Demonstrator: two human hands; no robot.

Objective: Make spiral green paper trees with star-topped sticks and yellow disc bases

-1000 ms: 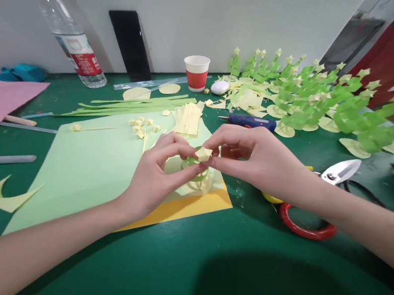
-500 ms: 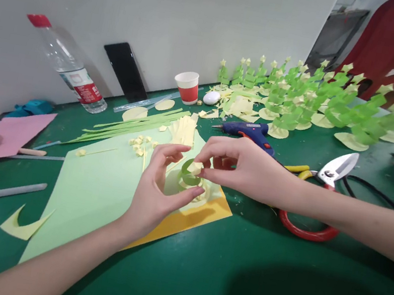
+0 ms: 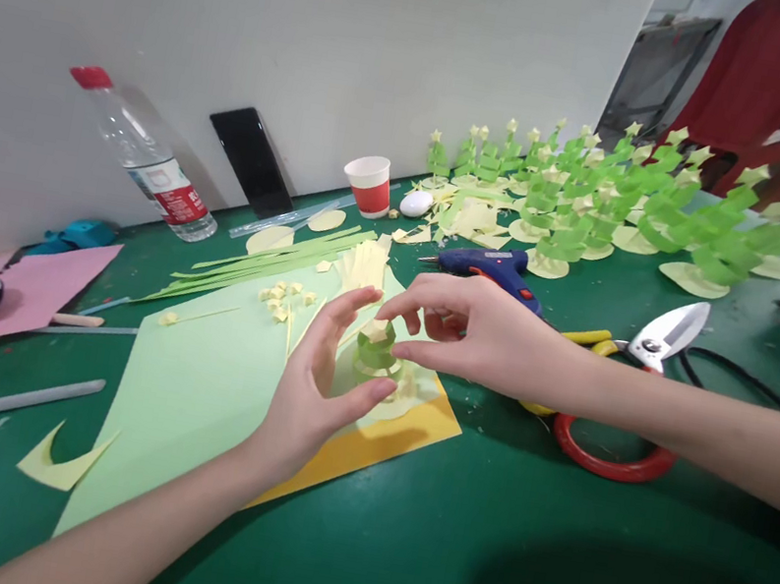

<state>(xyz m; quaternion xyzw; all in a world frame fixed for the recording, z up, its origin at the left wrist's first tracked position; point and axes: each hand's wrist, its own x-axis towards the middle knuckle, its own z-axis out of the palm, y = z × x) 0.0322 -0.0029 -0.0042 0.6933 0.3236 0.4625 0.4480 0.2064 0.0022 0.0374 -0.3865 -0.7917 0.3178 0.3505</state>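
Observation:
A small green paper spiral tree (image 3: 376,362) stands on a pale yellow round base on the paper sheets, with a pale yellow paper star (image 3: 376,332) at its top. My left hand (image 3: 319,385) curves around its left side, thumb and fingers spread wide and holding nothing. Close to the star from the right is my right hand (image 3: 455,328). Its index finger and thumb are apart at the star's edge; whether a fingertip still touches it is hard to see. Pale green paper (image 3: 191,408) lies beneath, over a yellow-orange sheet (image 3: 361,467).
Loose paper stars (image 3: 278,297) and green strips (image 3: 267,262) lie behind my left hand. Beyond my right hand are a blue glue gun (image 3: 488,264) and red-handled shears (image 3: 649,350). Finished paper trees (image 3: 599,202) crowd the back right. A bottle (image 3: 168,185), phone (image 3: 254,160) and paper cup (image 3: 369,187) stand behind.
The star, pinched in my right fingers before, now sits on top of the spiral tree, and those fingers have parted. My left hand stays around the tree. The view has shifted slightly.

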